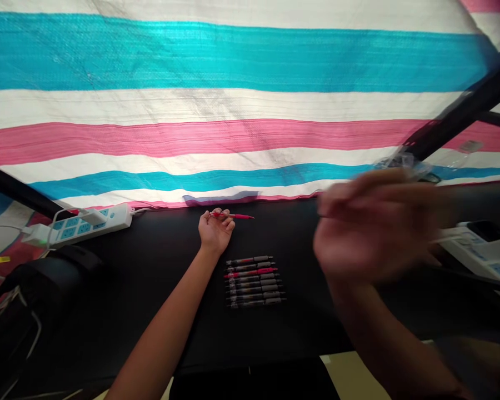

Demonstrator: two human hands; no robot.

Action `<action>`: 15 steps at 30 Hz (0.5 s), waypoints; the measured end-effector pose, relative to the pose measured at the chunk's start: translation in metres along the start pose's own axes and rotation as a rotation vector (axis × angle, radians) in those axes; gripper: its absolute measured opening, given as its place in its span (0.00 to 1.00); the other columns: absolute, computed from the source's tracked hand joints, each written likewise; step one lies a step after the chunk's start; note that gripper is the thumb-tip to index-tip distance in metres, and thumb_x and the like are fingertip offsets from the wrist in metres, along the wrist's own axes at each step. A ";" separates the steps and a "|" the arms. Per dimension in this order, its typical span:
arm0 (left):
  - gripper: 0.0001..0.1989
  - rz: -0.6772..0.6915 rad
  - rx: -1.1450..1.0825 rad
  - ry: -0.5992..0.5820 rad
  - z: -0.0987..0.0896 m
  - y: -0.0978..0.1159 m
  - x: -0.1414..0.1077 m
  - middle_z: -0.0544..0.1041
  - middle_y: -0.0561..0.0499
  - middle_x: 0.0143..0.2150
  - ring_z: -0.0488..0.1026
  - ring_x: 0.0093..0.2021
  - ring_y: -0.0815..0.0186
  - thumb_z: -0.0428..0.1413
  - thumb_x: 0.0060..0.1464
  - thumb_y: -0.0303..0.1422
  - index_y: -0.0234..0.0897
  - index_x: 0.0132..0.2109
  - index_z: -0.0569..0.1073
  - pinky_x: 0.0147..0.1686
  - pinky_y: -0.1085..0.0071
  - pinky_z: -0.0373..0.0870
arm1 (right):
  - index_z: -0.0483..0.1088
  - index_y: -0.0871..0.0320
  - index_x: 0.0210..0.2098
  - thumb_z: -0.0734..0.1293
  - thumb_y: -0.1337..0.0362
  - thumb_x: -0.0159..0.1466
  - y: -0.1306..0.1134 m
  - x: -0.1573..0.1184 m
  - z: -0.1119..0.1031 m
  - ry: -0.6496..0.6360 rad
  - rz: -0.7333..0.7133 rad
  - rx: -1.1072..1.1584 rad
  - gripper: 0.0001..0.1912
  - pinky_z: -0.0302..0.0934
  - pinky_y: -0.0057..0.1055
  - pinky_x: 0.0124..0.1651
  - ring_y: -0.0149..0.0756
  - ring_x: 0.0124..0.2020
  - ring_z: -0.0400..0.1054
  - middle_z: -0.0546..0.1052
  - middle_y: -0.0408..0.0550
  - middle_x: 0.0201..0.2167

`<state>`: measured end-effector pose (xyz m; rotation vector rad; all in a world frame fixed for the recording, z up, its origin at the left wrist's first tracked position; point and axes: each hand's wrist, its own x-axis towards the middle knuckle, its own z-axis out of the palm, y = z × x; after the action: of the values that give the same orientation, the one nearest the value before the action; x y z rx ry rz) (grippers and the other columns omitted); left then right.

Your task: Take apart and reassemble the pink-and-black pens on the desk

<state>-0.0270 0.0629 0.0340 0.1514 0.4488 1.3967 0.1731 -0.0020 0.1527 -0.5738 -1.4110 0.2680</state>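
Across the black tabletop (300, 328), seen from the head camera, the left hand (215, 232) lies palm up, its fingers loosely curled. A red pen (233, 215) sits at the fingertips, touching them, though whether it is gripped or merely resting there I cannot tell. Just beside that hand, a neat row of pens (253, 281) lies side by side, one with a red body among the darker ones. The right hand (375, 225) is raised further over, so blurred (moving fast, by the look of it) that its grip cannot be told. White power strips (83, 225) (483, 250) sit at either side, and a striped tarpaulin (233, 133) hangs behind the table.
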 end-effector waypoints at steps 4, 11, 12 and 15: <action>0.13 -0.006 0.002 -0.001 0.001 0.000 -0.001 0.66 0.49 0.30 0.57 0.22 0.71 0.44 0.64 0.34 0.36 0.31 0.65 0.20 0.76 0.57 | 0.74 0.54 0.41 0.66 0.62 0.67 0.070 -0.038 0.016 -0.260 0.211 -0.241 0.06 0.68 0.39 0.40 0.41 0.39 0.72 0.76 0.50 0.40; 0.15 -0.010 -0.001 -0.021 0.001 0.001 -0.002 0.68 0.45 0.32 0.60 0.23 0.72 0.45 0.63 0.36 0.34 0.31 0.70 0.19 0.77 0.57 | 0.76 0.57 0.43 0.63 0.54 0.68 0.156 -0.099 -0.004 -0.422 0.734 -0.124 0.16 0.71 0.41 0.46 0.44 0.40 0.77 0.82 0.53 0.37; 0.15 -0.007 0.002 -0.027 0.001 0.001 -0.002 0.68 0.46 0.31 0.60 0.23 0.72 0.46 0.63 0.35 0.34 0.31 0.70 0.19 0.77 0.58 | 0.76 0.57 0.42 0.63 0.53 0.68 0.158 -0.100 -0.004 -0.427 0.750 -0.130 0.16 0.71 0.42 0.46 0.43 0.39 0.77 0.82 0.53 0.36; 0.15 0.010 0.012 -0.039 0.000 0.002 -0.002 0.67 0.47 0.31 0.60 0.23 0.72 0.47 0.63 0.35 0.34 0.31 0.69 0.20 0.77 0.58 | 0.77 0.57 0.43 0.63 0.52 0.68 0.154 -0.099 -0.002 -0.449 0.746 -0.140 0.17 0.71 0.43 0.48 0.43 0.38 0.77 0.83 0.52 0.37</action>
<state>-0.0287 0.0617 0.0351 0.1904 0.4250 1.3990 0.1839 0.0766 -0.0124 -1.2045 -1.5996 0.9433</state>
